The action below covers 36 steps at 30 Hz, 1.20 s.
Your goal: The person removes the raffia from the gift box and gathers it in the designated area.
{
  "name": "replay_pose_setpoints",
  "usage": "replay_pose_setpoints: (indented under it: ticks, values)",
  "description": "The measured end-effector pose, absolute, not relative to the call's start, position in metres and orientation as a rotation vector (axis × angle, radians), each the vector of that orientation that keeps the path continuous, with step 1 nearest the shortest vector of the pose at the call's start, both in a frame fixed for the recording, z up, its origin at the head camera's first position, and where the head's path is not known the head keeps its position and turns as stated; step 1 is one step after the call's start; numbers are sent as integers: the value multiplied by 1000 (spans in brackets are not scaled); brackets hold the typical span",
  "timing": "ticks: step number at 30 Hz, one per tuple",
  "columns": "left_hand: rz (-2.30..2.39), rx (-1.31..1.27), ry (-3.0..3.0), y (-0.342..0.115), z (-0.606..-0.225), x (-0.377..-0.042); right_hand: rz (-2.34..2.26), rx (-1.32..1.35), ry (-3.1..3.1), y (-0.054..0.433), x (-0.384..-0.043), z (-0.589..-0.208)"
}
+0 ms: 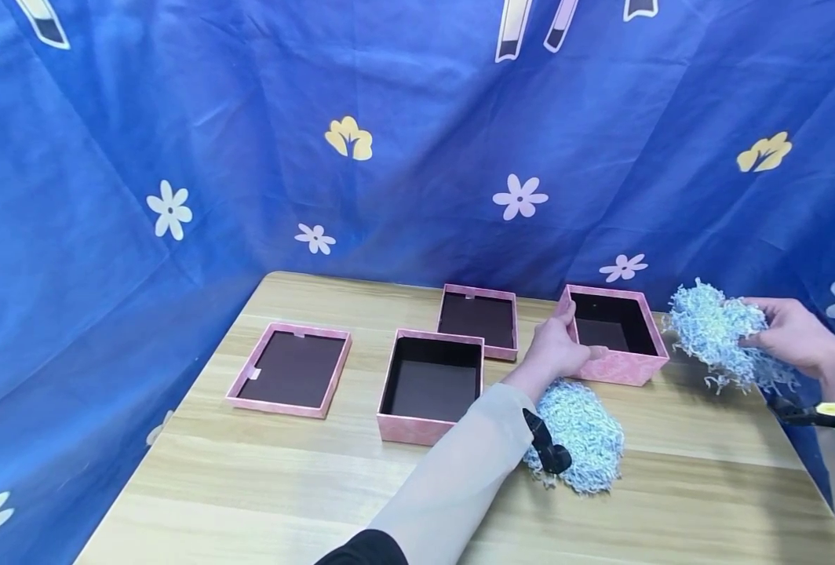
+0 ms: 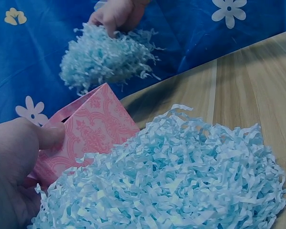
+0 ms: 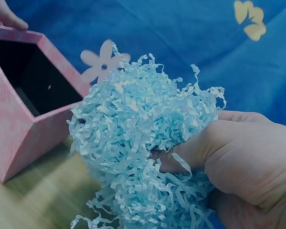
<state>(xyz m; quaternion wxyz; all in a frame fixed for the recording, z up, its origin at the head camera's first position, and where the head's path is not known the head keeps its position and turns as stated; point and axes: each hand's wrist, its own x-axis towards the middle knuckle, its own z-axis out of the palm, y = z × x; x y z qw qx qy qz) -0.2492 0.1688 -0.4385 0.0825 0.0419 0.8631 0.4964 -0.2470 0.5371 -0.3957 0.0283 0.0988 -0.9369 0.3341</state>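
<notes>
A clump of light blue shredded paper [image 1: 716,326] is in my right hand [image 1: 795,337], held in the air just right of a small pink box [image 1: 618,366]. Thumb and fingers sink into its strands in the right wrist view, where the clump [image 3: 133,138] hides the fingertips. My left hand [image 1: 557,345] grips the left side of that box, its thumb lying along the patterned front wall [image 2: 97,129]. The box's dark inside [image 3: 26,76] shows no paper. Below the left wrist, a second heap of blue shredded paper [image 1: 580,439] rests on the table.
A larger open pink box [image 1: 413,429] stands left of the left forearm. Two shallow pink lids lie with their dark insides up, one lid [image 1: 477,318] behind it and one lid [image 1: 290,373] at the left. A blue flowered cloth [image 1: 417,157] hangs behind the wooden table [image 1: 248,486].
</notes>
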Motion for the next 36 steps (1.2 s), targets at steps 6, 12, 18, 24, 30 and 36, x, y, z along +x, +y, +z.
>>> replay_pose_setpoints:
  ticks: [6, 12, 18, 24, 30, 36]
  values:
    - [1460, 129, 2596, 170, -438, -249, 1251, 331, -2863, 539, -243, -419]
    - [1463, 114, 2586, 171, -440, -246, 1209, 288, -2938, 538, -239, -443]
    - [1445, 114, 2604, 171, -439, -246, 1145, 228, -2998, 537, -240, -459]
    - [1442, 109, 2613, 171, -438, -246, 1177, 218, -2982, 536, -242, -468]
    - [1450, 98, 2604, 172, -438, -244, 1153, 200, -2999, 536, -243, -473]
    - [1442, 93, 2618, 172, -437, -242, 1078, 168, -3043, 535, -243, -472]
